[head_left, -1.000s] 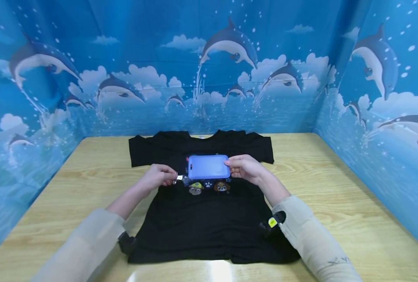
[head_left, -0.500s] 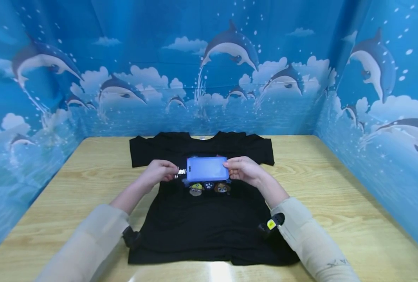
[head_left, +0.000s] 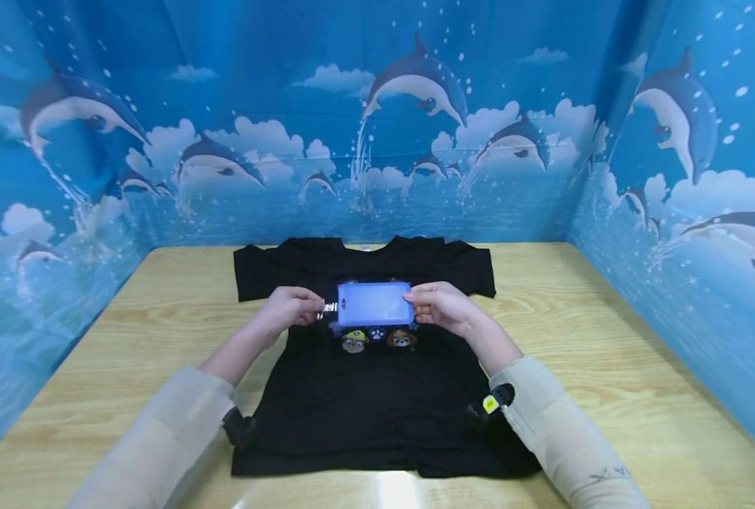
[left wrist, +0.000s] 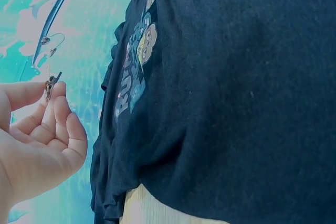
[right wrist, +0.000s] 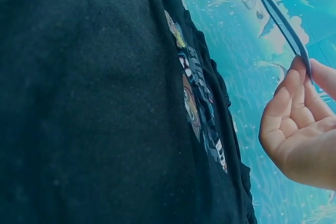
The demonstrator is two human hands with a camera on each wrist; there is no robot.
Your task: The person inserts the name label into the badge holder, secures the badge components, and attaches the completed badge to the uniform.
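A blue badge holder (head_left: 376, 304), flat with rounded corners and a slot at its left end, is held level over the black T-shirt (head_left: 377, 410). My right hand (head_left: 444, 306) pinches its right end between thumb and fingers. At the slotted end, my left hand (head_left: 288, 309) pinches a small metal clip (head_left: 329, 307). The left wrist view has this clip (left wrist: 51, 86) between thumb and forefinger, with a clear loop strap (left wrist: 58, 39) between it and the holder. Seen edge-on in the right wrist view, the holder (right wrist: 281, 22) stands apart from the shirt's cartoon print (right wrist: 190, 103).
The T-shirt lies spread on a light wooden table (head_left: 606, 318), its neck toward the back. A blue dolphin-printed curtain (head_left: 276, 63) closes off the back and both sides. Dark wrist cameras (head_left: 237, 428) are strapped over the sleeves.
My left hand has shifted slightly up and to the right, bringing the clip level with the holder's slot. The holder has moved a touch left, still in my right hand.
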